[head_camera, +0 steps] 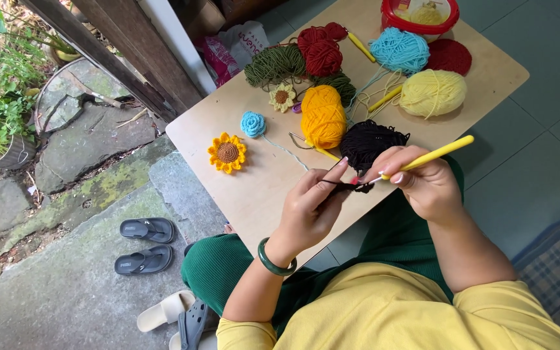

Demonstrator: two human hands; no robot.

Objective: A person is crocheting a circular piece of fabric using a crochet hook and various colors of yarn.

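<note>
The worktop [254, 188] is pale wood board, smooth and matt. On it lie soft, fuzzy balls of yarn: the orange ball [323, 116], the black ball [371, 142], the pale yellow ball [433, 93]. The crochet hook [432, 155] has a glossy yellow plastic handle. The crocheted sunflower [227, 153] looks knobbly and matt. The green bangle [273, 259] is polished and shiny. The red tub [420, 16] is glossy plastic.

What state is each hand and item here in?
Left hand: pinching black yarn work.
Right hand: gripping yellow crochet hook, tip at the work.
Black yarn ball: loose, strand leading to the hands.
Orange yarn skein: wound, lying flat.
Sunflower: finished, flat on board.
Red tub: open.
</note>
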